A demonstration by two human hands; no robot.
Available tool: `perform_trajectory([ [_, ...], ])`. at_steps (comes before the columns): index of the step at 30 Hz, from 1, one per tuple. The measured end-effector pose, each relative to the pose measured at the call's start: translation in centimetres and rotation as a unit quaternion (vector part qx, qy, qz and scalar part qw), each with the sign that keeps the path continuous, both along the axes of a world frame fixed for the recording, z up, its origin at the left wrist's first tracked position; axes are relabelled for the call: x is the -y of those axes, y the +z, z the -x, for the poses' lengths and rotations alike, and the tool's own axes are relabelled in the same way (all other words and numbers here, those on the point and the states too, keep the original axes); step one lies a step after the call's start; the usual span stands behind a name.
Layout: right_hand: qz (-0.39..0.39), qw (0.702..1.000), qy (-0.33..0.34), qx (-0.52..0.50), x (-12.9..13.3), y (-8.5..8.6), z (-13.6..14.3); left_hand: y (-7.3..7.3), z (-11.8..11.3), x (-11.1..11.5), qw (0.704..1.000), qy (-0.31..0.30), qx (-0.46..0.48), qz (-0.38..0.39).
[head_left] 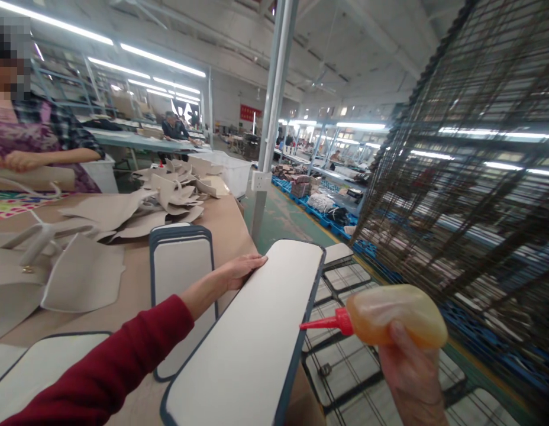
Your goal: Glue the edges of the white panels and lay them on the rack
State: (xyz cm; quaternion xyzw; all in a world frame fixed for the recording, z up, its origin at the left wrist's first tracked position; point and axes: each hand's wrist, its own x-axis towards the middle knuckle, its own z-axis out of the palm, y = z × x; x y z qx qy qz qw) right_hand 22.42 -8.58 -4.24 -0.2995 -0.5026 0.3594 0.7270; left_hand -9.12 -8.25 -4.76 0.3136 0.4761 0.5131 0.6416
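Observation:
A long cream panel (252,331) with rounded corners and a dark blue edge is tilted in front of me. My left hand (241,271), in a dark red sleeve, grips its far left edge. In my right hand (410,361) is a soft, clear squeeze bottle (399,316) of amber liquid, lying on its side. Its red nozzle points left, with the tip at the panel's right edge; whether it touches I cannot tell. Just left of the panel, a stack of similar blue-edged panels (181,284) lies on the brown table (230,228).
Cut cream pieces (168,198) are heaped on the table's far part, more with handles (83,272) at left. A wire rack (345,355) holding panels stands low at right, below tall mesh (456,148). A person (48,136) works at left. A metal post (274,106) rises ahead.

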Motion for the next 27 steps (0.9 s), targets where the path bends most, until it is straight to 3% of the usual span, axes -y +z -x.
perform_trajectory([
  [8,0.035,0.997,0.024,-0.064,1.0,1.2,1.0,-0.2,0.3,-0.9,1.0,-0.005,0.02,-0.014],
  [19,0.015,1.0,-0.01,-0.001,1.0,-0.1,0.1,0.1,0.7,-2.3,1.0,-0.006,0.017,0.0],
  [27,0.033,0.999,0.002,-0.018,1.6,0.0,0.6,0.3,0.9,-3.1,1.0,0.013,0.013,0.012],
])
